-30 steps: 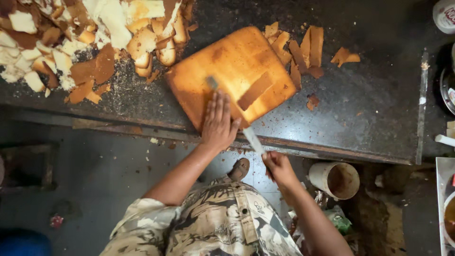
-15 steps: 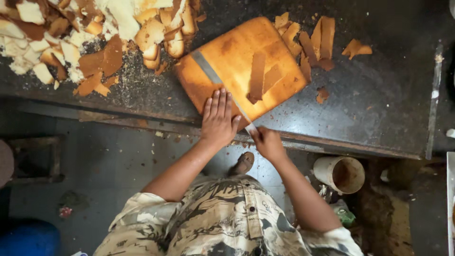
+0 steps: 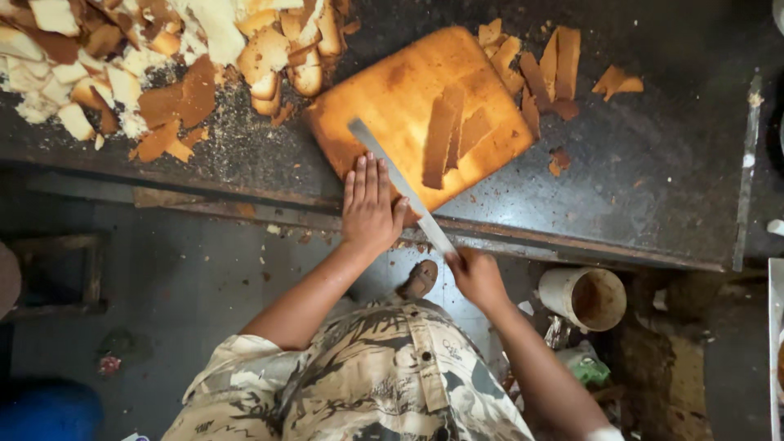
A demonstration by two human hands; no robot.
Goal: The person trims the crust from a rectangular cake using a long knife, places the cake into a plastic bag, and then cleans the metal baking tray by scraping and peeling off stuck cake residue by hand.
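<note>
A large flat slab of golden-brown cake (image 3: pixel 408 98) lies on the dark worktop (image 3: pixel 653 171), its near corner at the table's edge. My left hand (image 3: pixel 369 204) rests flat on that near corner, fingers together. My right hand (image 3: pixel 476 278) grips the handle of a long thin knife (image 3: pixel 396 175) whose blade runs diagonally across the slab's near-left part, beside my left hand. Two thin brown crust strips (image 3: pixel 452 135) lie on top of the slab.
A heap of pale and brown cake trimmings (image 3: pixel 147 57) covers the worktop's far left. More crust strips (image 3: pixel 547 69) lie to the right of the slab. A white bucket (image 3: pixel 584 296) stands on the floor at the right, below the table edge.
The knife blade has moved from the table edge up across the slab's near-left side. My left hand stays pressed on the slab's corner. The camera has shifted slightly.
</note>
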